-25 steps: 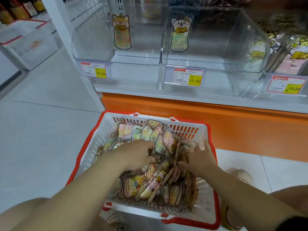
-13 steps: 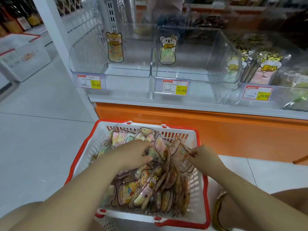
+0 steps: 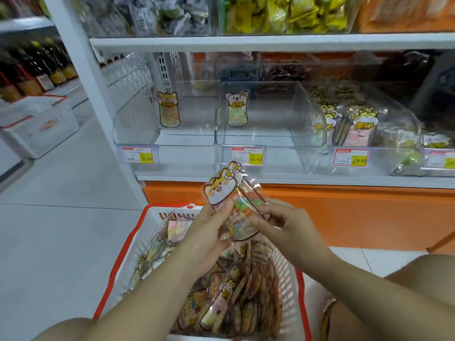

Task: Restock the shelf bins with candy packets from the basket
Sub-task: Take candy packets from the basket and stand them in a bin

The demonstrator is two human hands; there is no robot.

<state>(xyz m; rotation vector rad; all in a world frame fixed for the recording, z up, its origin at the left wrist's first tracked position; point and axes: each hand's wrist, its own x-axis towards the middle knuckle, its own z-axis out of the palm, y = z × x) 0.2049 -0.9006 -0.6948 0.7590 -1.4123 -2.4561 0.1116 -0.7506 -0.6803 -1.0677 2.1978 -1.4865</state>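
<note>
A white basket with a red rim (image 3: 124, 252) sits on the floor below me, holding several candy packets (image 3: 236, 299). Above it I hold up a small bunch of cartoon-animal candy packets (image 3: 230, 195). My left hand (image 3: 209, 232) grips the bunch from the left. My right hand (image 3: 278, 225) pinches its lower right side. Behind the packets stand two clear shelf bins, the left bin (image 3: 138, 129) and the middle bin (image 3: 302, 119), each with one sample packet stuck on its back wall.
A bin at the right (image 3: 364, 129) holds several similar packets. Price tags (image 3: 247, 155) run along the shelf front above an orange base panel (image 3: 344, 212). A second white basket (image 3: 37, 129) stands on the floor at the left. Upper shelves hold other snack bags.
Both hands were down among the packets in the basket; now they have risen with a bunch of packets held above it. The view has tilted up toward the shelves.
</note>
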